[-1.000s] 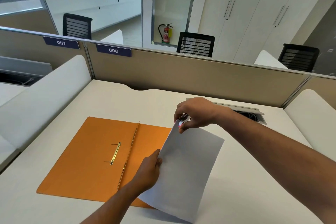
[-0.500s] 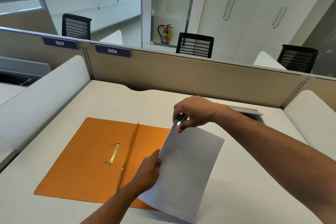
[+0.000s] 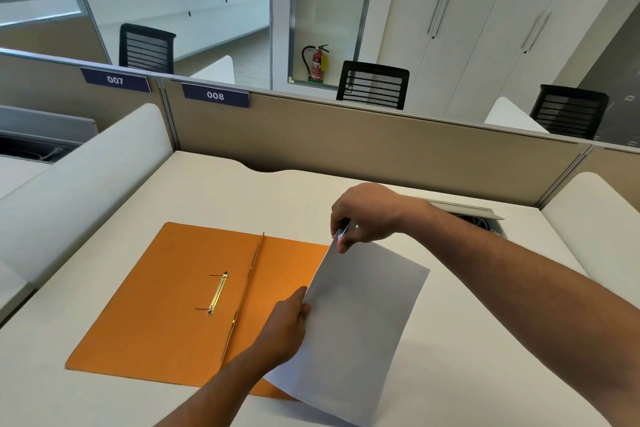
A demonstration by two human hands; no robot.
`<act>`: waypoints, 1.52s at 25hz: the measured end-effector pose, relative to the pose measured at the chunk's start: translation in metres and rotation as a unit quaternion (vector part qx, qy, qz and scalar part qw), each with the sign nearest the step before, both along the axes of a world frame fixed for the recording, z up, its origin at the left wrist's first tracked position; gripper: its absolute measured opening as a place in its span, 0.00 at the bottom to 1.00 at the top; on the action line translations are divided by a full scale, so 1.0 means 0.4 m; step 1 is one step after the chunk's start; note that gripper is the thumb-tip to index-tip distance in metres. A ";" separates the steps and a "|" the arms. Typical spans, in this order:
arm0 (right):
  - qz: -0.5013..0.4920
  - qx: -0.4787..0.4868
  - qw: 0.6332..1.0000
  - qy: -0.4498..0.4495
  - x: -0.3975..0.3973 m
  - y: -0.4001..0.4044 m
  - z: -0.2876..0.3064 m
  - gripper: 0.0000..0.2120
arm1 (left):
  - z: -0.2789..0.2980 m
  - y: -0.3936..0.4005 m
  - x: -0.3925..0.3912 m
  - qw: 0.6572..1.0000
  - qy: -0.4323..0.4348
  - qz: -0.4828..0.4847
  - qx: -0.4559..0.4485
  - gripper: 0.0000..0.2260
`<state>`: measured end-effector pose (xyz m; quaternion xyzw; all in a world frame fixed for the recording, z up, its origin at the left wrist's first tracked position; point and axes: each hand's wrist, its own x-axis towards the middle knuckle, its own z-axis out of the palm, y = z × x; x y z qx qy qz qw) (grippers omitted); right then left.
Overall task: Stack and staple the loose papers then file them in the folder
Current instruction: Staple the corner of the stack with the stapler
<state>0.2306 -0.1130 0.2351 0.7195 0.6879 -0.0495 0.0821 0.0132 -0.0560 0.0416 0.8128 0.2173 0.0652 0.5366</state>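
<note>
papers (image 3: 356,315): white stack, lower centre-right of frame, tilted, held up off the desk (image 3: 485,357); its lower-left part overlaps the folder's right flap. Sheet count cannot be told.
papers handling: judged light, thin, floppy; will sag or fan if held by one edge only. Edges slip against each other, so squared corners need a firm pinch. Best hold: mid left edge plus the top corner being stapled, as now.
stapler (image 3: 344,229): small, silvery with a pink tip, mostly hidden in the right hand, at the papers' top-left corner, centre of frame. Judged rigid, small, needs a squeeze.
right hand (image 3: 367,215): centre of frame, reaching in from the right, knuckles up, fingers and thumb curled round the stapler; thumb tip sits on the paper corner. Whether the stapler mouth is fully over the corner cannot be told.
left hand (image 3: 287,326): lower centre, coming up from the bottom edge, thumb on top of the papers' left edge, fingers under, pinching the stack.
folder (image 3: 156,305): orange, lying open flat on the desk, left-centre of frame, spine running down the middle.
folder clip (image 3: 218,293): gold metal fastener on the left flap, prongs out sideways.
folder handling: judged stiff card, light, slides easily on the smooth desk.
step judged: stapling the corner; filing not yet done.
risk judged: sheets shifting under the squeeze, crooked staple.
</note>
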 end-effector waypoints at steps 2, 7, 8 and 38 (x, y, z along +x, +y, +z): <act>0.007 0.024 1.000 -0.014 -0.004 0.002 -0.003 0.13 | 0.003 -0.001 0.003 1.000 -0.002 0.002 -0.003 0.15; 0.005 0.079 0.996 -0.033 0.003 0.000 -0.016 0.14 | 0.007 -0.001 0.007 1.000 -0.010 0.003 -0.014 0.14; 0.005 0.079 0.997 -0.026 0.006 -0.002 -0.018 0.14 | 0.005 -0.001 0.007 1.000 -0.010 0.005 -0.015 0.14; -0.636 0.194 0.740 0.098 0.061 -0.373 -0.644 0.22 | -0.042 0.025 0.006 0.991 0.035 0.090 -0.089 0.14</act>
